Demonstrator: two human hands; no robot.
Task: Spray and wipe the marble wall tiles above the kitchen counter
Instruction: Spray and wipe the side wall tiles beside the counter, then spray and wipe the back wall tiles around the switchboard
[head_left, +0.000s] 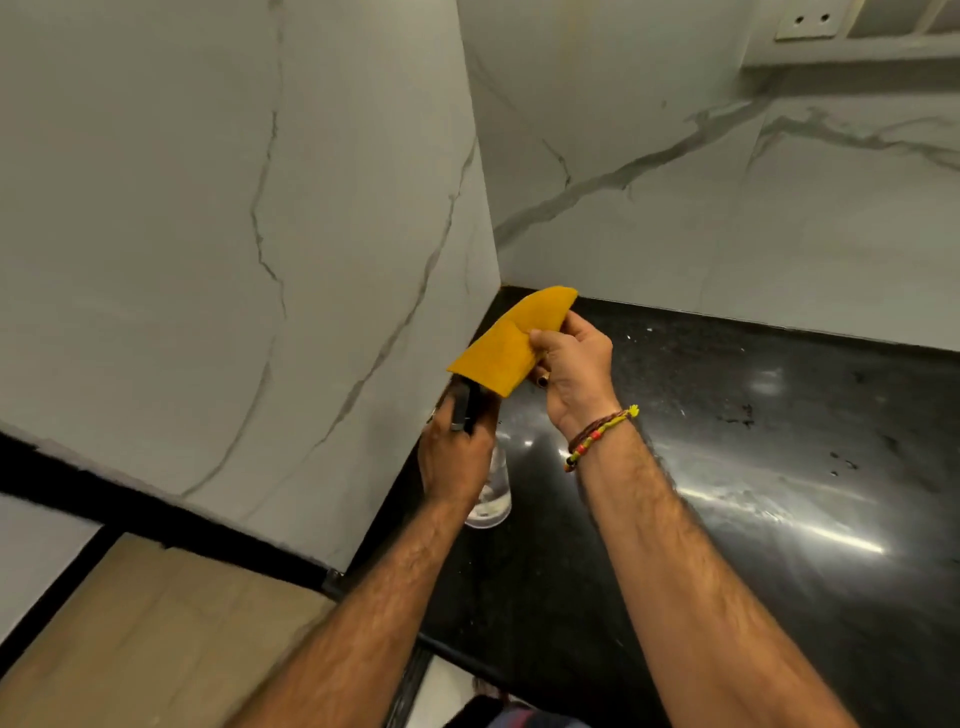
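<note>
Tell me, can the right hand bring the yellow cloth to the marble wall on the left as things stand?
Probably yes. The right hand pinches the yellow cloth close to the left marble wall. Only the left hand, gripping the spray bottle, sits lower beside it, so higher tiles look free.

I am finding no readable text, label, brand, number or sign anywhere in the head view.
</note>
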